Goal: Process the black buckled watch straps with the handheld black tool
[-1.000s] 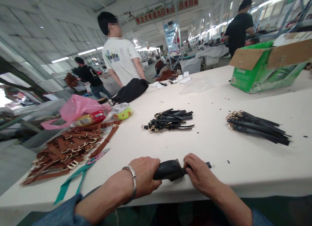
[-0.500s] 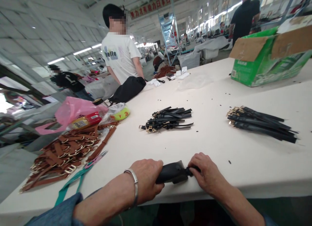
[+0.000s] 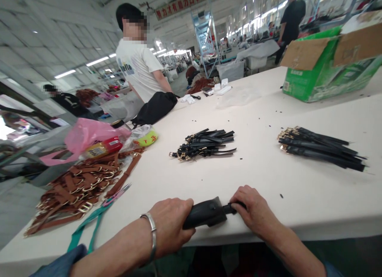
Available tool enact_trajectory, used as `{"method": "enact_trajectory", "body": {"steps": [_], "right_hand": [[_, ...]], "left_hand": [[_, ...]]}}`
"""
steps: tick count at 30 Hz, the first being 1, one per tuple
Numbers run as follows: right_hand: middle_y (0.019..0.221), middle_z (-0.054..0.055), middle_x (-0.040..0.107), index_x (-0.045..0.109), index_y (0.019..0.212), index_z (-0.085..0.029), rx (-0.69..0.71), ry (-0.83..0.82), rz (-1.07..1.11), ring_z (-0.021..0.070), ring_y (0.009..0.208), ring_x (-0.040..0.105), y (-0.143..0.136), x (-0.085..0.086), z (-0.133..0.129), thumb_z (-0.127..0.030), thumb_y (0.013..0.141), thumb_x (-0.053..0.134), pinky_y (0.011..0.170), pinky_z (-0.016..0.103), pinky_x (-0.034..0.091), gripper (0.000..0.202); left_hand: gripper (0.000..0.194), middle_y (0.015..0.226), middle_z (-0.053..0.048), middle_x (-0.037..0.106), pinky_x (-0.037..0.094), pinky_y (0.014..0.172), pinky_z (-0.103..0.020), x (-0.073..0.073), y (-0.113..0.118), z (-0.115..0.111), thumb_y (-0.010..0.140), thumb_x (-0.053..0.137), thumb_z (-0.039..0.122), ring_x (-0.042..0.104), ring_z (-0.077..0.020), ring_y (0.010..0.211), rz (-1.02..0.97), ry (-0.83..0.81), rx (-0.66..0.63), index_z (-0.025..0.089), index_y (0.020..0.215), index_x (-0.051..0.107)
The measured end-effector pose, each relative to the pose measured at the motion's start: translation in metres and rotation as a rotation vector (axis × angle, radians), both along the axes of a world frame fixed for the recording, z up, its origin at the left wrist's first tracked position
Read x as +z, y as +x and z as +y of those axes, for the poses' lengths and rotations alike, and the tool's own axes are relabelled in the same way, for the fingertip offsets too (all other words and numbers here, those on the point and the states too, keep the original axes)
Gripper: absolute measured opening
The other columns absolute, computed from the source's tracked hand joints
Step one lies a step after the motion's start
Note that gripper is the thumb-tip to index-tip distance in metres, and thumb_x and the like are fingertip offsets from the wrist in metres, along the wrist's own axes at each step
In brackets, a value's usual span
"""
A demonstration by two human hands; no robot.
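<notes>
My left hand [image 3: 174,221], with a silver bangle at the wrist, is wrapped round the body of a black handheld tool [image 3: 204,213]. What kind of tool it is, I cannot tell. At its right end a short black strap [image 3: 228,208] sticks out, pinched by the thumb and fingers of my right hand [image 3: 249,205]. Most of the strap is hidden by that hand and the tool. Beyond my hands lies a loose pile of black straps with gold buckles [image 3: 205,143]. A neater stack of black straps [image 3: 322,147] rests to the right.
Brown straps with metal rings [image 3: 80,185] are heaped at the left, beside pink-handled scissors [image 3: 116,195] and a teal ribbon [image 3: 86,227]. Behind them sits a pink plastic bag [image 3: 89,133]. A green carton [image 3: 325,70] stands far right. A person in white [image 3: 140,66] stands across the table.
My left hand and the black tool have shifted slightly left, away from my right hand. More of the black strap shows between them. The person in white has shifted left in view.
</notes>
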State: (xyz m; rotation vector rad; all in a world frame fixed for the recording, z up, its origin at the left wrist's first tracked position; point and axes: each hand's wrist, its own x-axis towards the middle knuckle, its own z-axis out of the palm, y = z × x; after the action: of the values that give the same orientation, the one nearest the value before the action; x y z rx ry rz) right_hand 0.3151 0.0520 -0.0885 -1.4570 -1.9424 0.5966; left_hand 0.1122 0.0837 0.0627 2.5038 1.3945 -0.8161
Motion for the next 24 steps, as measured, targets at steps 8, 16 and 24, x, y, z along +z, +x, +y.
{"method": "enact_trajectory", "body": {"steps": [8,16,24], "right_hand": [[0.076,0.001,0.054,0.056,0.075,-0.021,-0.026,0.002,-0.012,0.0167,0.077,0.046,-0.001,-0.001,0.000,-0.017,0.078,0.052,0.070,0.030,0.033,0.007],[0.074,0.001,0.054,0.056,0.073,-0.021,-0.015,0.011,-0.022,0.0168,0.076,0.047,0.000,0.001,-0.001,-0.019,0.079,0.050,0.069,0.030,0.033,0.009],[0.074,0.001,0.054,0.057,0.075,-0.021,-0.004,0.014,-0.036,0.0166,0.076,0.047,0.000,0.000,0.000,-0.019,0.078,0.051,0.068,0.030,0.034,0.008]], "left_hand": [[0.027,0.080,-0.007,0.064,0.046,0.065,-0.038,-0.010,0.012,-0.003,0.068,0.046,0.039,0.060,-0.0263,0.075,-0.020,0.052,-0.045,0.021,0.087,0.054],[0.024,0.078,-0.004,0.062,0.043,0.061,-0.028,-0.005,-0.017,0.004,0.071,0.045,0.042,0.058,-0.0207,0.073,-0.127,0.058,0.158,0.024,0.084,0.054],[0.027,0.080,-0.006,0.063,0.044,0.067,-0.033,0.007,-0.009,-0.003,0.069,0.048,0.041,0.058,-0.0234,0.077,-0.033,-0.009,0.060,0.023,0.088,0.056]]}}
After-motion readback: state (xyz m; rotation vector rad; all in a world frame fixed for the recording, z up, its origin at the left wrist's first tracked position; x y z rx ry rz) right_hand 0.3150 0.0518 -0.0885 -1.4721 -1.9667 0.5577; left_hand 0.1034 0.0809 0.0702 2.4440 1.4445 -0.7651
